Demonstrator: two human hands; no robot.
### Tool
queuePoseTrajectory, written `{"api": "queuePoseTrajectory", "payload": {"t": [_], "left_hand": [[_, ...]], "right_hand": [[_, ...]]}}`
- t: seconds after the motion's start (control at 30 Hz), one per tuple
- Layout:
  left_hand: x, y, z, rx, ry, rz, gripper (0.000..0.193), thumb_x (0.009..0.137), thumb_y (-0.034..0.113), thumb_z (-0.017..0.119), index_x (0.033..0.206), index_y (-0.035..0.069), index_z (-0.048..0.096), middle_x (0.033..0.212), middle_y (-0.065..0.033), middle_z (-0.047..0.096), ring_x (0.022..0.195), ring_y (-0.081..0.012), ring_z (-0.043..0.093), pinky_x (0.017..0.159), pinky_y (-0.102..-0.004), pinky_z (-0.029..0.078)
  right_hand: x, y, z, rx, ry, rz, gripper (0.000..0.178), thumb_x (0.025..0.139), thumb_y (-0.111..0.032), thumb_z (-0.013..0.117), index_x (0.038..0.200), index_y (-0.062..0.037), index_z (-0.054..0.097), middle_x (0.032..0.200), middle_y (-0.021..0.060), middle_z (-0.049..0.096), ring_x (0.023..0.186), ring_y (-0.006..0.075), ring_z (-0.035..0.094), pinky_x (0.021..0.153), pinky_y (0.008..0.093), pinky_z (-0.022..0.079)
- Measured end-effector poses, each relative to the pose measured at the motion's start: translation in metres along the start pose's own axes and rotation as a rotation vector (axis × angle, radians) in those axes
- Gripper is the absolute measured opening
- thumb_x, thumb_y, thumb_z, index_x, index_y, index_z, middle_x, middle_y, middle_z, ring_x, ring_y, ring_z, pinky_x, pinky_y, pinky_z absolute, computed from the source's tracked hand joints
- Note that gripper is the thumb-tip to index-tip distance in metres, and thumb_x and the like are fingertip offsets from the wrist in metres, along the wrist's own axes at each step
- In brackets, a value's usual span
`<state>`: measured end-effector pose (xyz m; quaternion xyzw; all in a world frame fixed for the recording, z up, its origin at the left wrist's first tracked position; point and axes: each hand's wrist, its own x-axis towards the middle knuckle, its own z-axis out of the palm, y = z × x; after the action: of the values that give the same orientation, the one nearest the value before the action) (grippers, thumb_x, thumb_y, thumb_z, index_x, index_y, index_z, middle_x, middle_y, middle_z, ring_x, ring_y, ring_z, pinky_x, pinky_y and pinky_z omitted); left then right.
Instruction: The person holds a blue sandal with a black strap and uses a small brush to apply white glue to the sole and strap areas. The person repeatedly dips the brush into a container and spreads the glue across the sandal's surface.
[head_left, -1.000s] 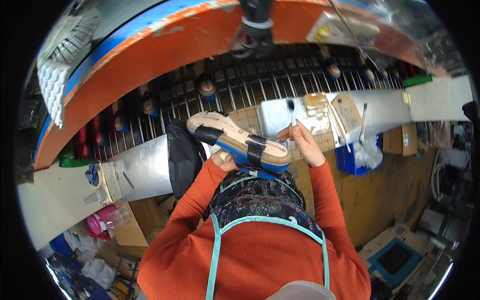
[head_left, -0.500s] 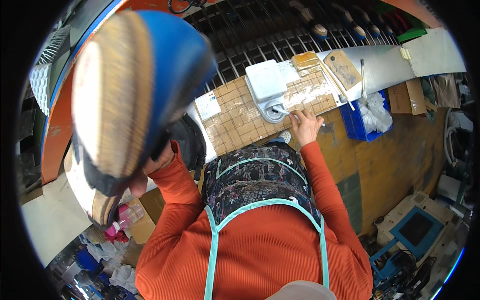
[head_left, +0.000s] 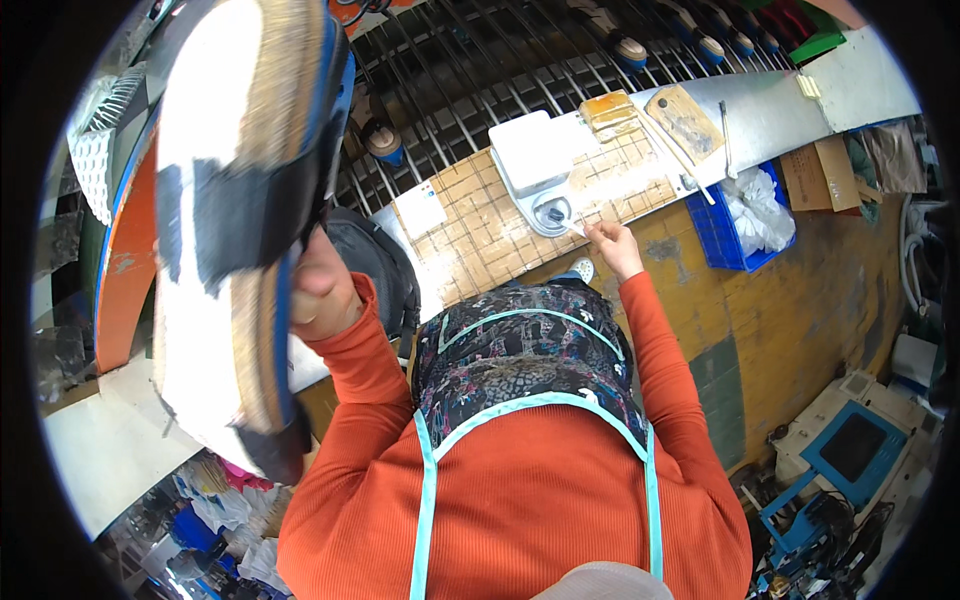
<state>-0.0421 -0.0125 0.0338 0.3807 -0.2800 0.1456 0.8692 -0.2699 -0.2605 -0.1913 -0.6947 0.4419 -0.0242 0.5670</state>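
Observation:
Close to the camera on the left is a sandal (head_left: 225, 330) on a blue shoe last, its pale sole facing up, with tan edges and black straps. My left hand (head_left: 325, 285) is closed on it from below; the shoe hides part of the fingers. Over the bench, my right hand (head_left: 612, 245) pinches a thin white brush-like stick (head_left: 574, 228). The stick's far end reaches into the round opening of a white pot (head_left: 552, 212). A white square lid or box part (head_left: 530, 155) sits just behind that opening.
The pot stands on a bench covered with patterned brown sheet (head_left: 455, 240). A yellow block (head_left: 608, 112), a worn board (head_left: 685, 122) and thin sticks lie to its right. Beyond is a metal-rod rack (head_left: 480, 90) with lasted shoes. A blue bin (head_left: 722, 240) holds white bags.
The sandal has turned and come lower, so more of its sole and black strap faces me. My right hand has drawn slightly toward me, still pinching the stick at the pot.

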Motion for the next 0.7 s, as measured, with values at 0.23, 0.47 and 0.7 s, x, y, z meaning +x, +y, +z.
{"api": "queuePoseTrajectory", "payload": {"t": [0.23, 0.47, 0.7], "left_hand": [[-0.012, -0.035, 0.002, -0.383, -0.197, -0.823, 0.058, 0.093, 0.042, 0.052, 0.135, 0.003, 0.046, 0.131, -0.0260, 0.052, 0.110, -0.0363, 0.060, 0.091, -0.0494, 0.052], [-0.033, -0.072, 0.038, 0.692, -0.537, 0.391, 0.040, 0.076, 0.011, 0.075, 0.115, 0.010, 0.065, 0.125, -0.0216, 0.061, 0.121, -0.0412, 0.055, 0.103, -0.0498, 0.041], [-0.018, -0.061, 0.069, 0.699, -0.495, 0.608, 0.032, 0.079, 0.016, 0.071, 0.110, 0.014, 0.063, 0.124, -0.0185, 0.063, 0.120, -0.0450, 0.055, 0.103, -0.0576, 0.038]], "right_hand": [[-0.019, -0.033, -0.016, 0.484, -0.192, -0.082, 0.013, 0.085, -0.017, 0.073, 0.087, -0.0044, 0.071, 0.074, -0.0001, 0.065, 0.066, 0.0080, 0.058, 0.058, 0.0226, 0.041], [-0.094, -0.177, -0.045, -0.188, 0.702, -0.991, 0.018, 0.072, -0.013, 0.081, 0.090, -0.0102, 0.076, 0.082, 0.0005, 0.066, 0.074, 0.0145, 0.059, 0.075, 0.0289, 0.036], [-0.118, -0.227, -0.023, 0.299, 0.403, -1.054, 0.016, 0.079, -0.003, 0.075, 0.095, -0.0031, 0.074, 0.099, 0.0068, 0.058, 0.078, 0.0110, 0.056, 0.061, 0.0210, 0.045]]}}
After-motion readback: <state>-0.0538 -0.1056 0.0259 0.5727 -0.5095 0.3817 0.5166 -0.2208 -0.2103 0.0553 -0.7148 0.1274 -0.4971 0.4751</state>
